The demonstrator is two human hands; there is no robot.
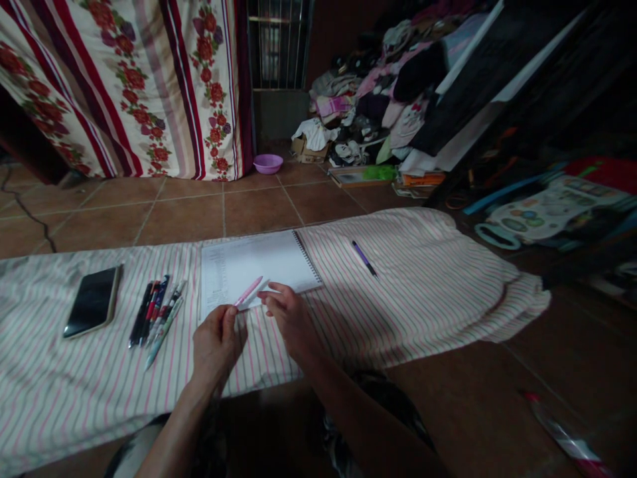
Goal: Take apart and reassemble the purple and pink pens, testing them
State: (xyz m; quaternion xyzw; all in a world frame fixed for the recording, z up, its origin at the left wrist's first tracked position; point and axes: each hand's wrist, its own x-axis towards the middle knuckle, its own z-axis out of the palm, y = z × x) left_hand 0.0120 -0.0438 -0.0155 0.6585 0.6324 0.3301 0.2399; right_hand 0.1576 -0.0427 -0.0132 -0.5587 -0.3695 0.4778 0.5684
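My left hand [215, 336] is closed, pinching the lower end of a pink pen [249, 291] between thumb and fingers. The pen slants up to the right over the notebook's near edge. Just right of it is my right hand [289, 317], its fingers loosely bent and apart, near a pale slim streak that I cannot identify. Beneath both lies an open spiral notebook [259, 255], with writing down its left side and a blank white middle. A purple pen [365, 259] rests on the striped cloth to the right. Several pens [154, 309] lie bunched on the left.
A dark-screened phone [92, 302] lies at the left on the striped cloth [423, 285]. Beyond are the tiled floor, a floral curtain [134, 86], a purple basin [267, 163] and heaped clothes [368, 99]. A plastic bottle [567, 435] lies at lower right.
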